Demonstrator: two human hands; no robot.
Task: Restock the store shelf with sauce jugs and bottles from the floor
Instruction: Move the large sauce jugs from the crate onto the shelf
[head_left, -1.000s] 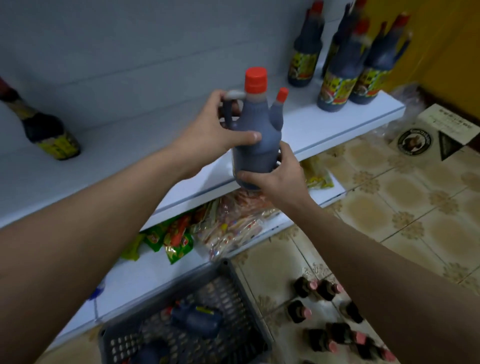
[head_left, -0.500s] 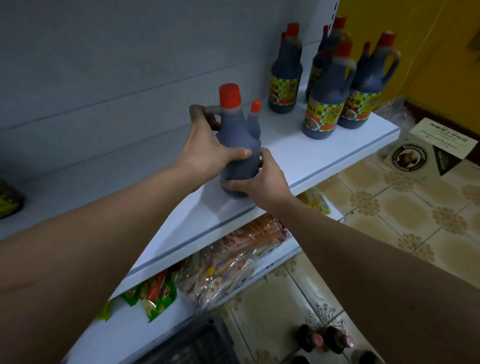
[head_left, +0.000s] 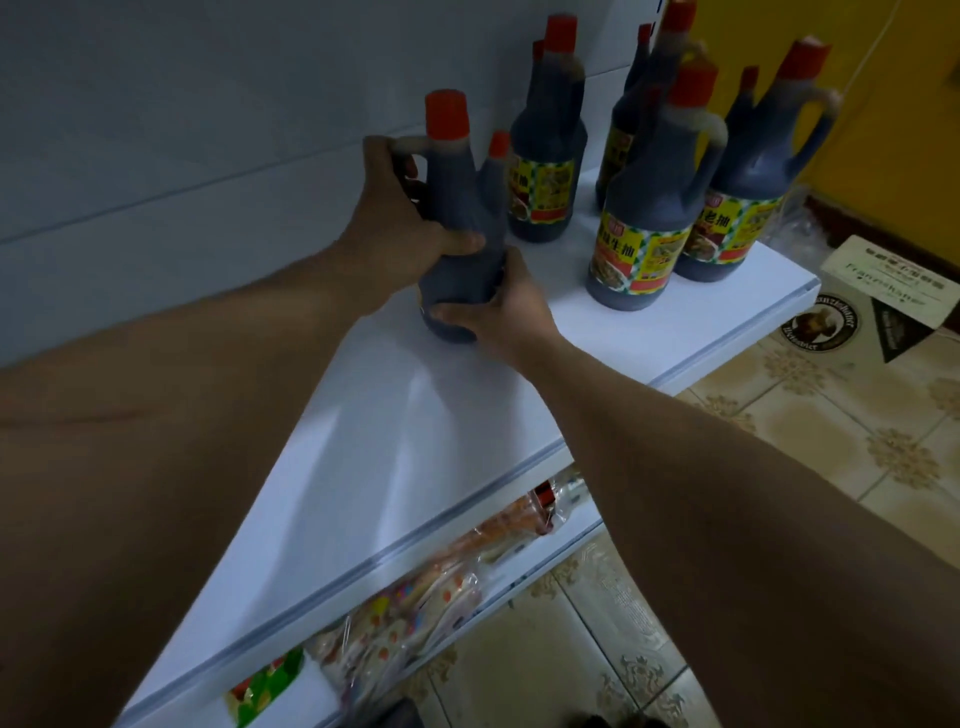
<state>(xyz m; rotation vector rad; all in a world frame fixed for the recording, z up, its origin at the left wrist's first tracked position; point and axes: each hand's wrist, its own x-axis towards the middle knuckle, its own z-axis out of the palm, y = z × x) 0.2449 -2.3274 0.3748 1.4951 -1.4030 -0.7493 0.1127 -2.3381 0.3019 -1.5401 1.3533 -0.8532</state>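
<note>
A dark sauce jug (head_left: 460, 208) with a red cap and a side handle stands on the white shelf (head_left: 675, 322), its label turned away from me. My left hand (head_left: 400, 218) grips its handle and neck from the left. My right hand (head_left: 498, 306) holds its base from the right. Several labelled sauce jugs (head_left: 649, 208) with red caps stand on the same shelf to the right and behind, the nearest (head_left: 545, 150) just beyond the held jug.
The shelf's grey back panel (head_left: 208, 130) rises behind. Snack packets (head_left: 415, 608) lie on the lower shelf. A cardboard box (head_left: 872, 306) sits on the tiled floor (head_left: 805, 426) at the right, before a yellow wall (head_left: 909, 104).
Both hands carried the jug from above the shelf's front edge deeper and to the right, down onto the shelf beside the other jugs. The view moved closer; the floor basket and bottles left the frame.
</note>
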